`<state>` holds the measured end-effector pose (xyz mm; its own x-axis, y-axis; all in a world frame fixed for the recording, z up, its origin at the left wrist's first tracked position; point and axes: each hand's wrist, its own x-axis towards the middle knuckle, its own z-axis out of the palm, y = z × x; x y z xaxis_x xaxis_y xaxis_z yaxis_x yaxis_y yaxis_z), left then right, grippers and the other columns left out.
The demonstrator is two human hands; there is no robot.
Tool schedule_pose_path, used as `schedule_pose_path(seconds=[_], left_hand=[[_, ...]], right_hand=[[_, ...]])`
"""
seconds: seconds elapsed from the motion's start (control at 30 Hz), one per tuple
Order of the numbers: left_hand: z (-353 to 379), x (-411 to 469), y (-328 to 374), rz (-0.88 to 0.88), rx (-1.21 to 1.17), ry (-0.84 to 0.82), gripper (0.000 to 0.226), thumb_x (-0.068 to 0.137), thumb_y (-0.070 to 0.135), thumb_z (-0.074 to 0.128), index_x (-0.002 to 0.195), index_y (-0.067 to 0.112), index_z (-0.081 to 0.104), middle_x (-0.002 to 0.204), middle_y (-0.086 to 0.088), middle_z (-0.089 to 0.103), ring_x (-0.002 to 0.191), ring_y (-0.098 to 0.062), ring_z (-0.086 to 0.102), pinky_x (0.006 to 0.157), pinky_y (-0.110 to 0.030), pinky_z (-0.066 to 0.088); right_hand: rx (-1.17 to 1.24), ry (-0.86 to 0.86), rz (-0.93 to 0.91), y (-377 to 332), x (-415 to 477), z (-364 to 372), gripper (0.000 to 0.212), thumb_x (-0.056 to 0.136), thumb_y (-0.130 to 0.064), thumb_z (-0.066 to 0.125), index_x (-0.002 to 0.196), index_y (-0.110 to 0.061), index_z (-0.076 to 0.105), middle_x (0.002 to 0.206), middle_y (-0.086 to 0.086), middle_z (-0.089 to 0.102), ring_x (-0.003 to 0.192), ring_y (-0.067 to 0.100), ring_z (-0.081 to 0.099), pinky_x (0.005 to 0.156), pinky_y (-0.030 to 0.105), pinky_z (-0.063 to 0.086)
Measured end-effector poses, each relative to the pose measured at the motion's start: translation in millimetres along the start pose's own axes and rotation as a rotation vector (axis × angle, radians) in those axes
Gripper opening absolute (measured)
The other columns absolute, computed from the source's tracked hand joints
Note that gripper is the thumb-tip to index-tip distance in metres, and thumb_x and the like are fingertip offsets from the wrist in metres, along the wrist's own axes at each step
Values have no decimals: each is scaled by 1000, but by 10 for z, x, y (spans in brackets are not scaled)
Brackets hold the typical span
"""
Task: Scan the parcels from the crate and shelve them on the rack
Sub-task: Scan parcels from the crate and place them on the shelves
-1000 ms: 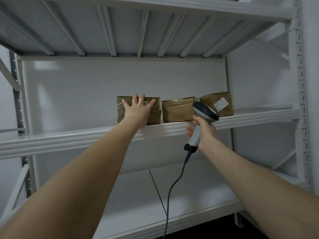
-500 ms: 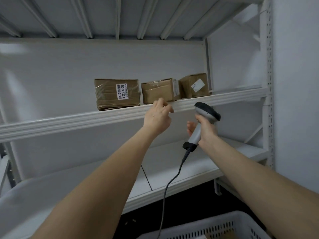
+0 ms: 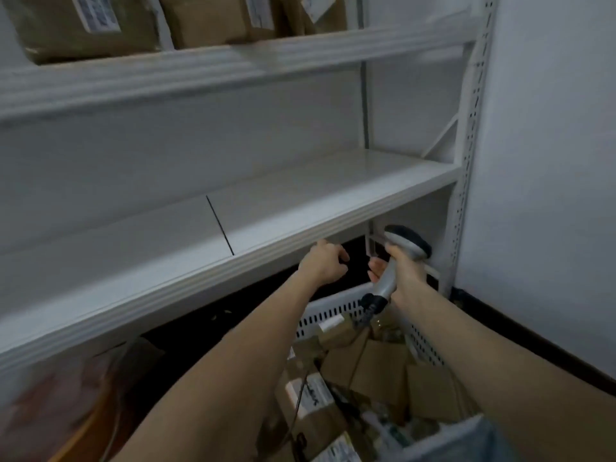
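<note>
Barcode scanner (image 3: 407, 245) sat gripped in your right hand (image 3: 404, 279) over the crate (image 3: 333, 314); your left hand (image 3: 321, 263) curled loosely, empty.

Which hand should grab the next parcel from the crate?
Left. The left hand is free, fingers loosely curled on nothing, near the crate of parcels. The right hand grips the scanner, so it is occupied.
</note>
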<state>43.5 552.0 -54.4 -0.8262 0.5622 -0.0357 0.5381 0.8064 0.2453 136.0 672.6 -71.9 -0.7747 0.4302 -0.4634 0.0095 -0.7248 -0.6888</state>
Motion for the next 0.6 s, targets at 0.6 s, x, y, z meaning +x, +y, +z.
schedule_pose_path(seconds=[0.6], left_hand=[[2496,-538,-1431,-836,-284,-171,98,87,46,63,152,10,0,154,-22,7,142,-38,12,111,-49,28]], right_hand=[[-120,238,421,1807,947,-1086,13,94,-18,62,91,-5,60,86,10,64,75,20,62,65,31,51]])
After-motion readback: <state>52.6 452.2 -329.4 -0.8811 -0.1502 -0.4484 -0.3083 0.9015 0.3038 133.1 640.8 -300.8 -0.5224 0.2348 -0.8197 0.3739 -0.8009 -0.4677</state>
